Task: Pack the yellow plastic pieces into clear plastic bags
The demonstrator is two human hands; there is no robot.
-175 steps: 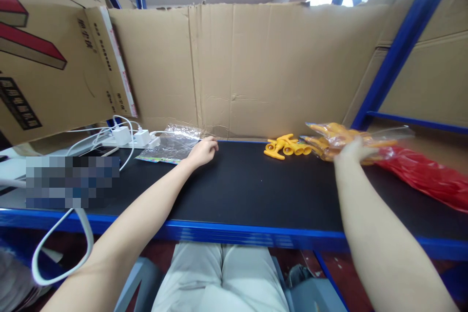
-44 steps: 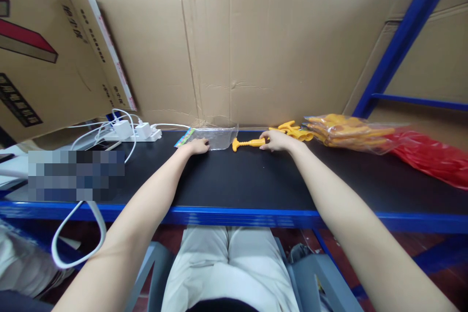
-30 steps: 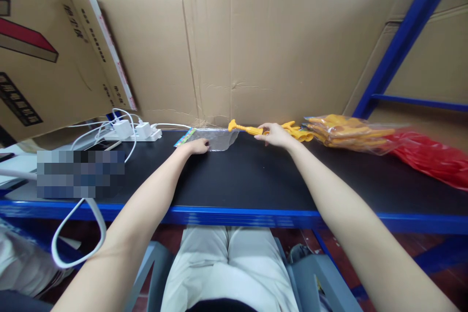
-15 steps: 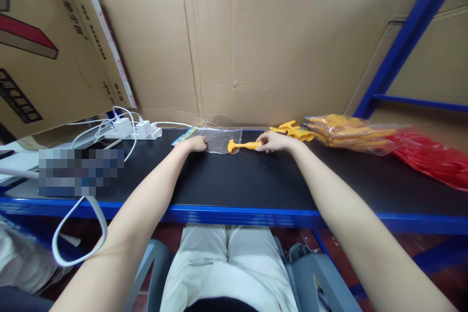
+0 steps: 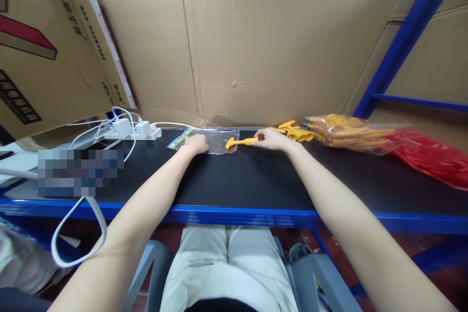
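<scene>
Person is sitting at a black-topped surface (image 5: pixel 256 180), both bare arms reaching toward its back edge.

Left hand (image 5: pixel 196 144) is resting on the left end of a small clear plastic bag (image 5: pixel 218 137), which is lying flat near the back of the surface. The fingers are bunched together and bearing down on the film, just beside the colourful printed header strip (image 5: pixel 178 137) sticking out to the left. Cannot tell whether they are pinching the film or only pressing it.

Right hand (image 5: pixel 272 139) is pinching the handle end of a slim yellow plastic piece (image 5: pixel 239 142) between thumb and fingertips. The piece is lying nearly level and pointing left, away from the fingers. Its broader head is sitting at the right edge of the clear plastic bag, touching or overlapping it; cannot tell whether it is inside. The piece is spanning most of the gap between the two hands.

Just behind and right of the right hand, a loose heap of yellow plastic parts (image 5: pixel 292 131) is lying on the surface. Further right is a stack of filled clear packets (image 5: pixel 347 137), then a red plastic sack (image 5: pixel 431 161).

Far left, a white power strip (image 5: pixel 136 131) is carrying chargers and white cables. A brown cardboard sheet (image 5: pixel 256 48) is standing along the back, with a blue steel shelf post (image 5: pixel 402 44) to its right.
</scene>
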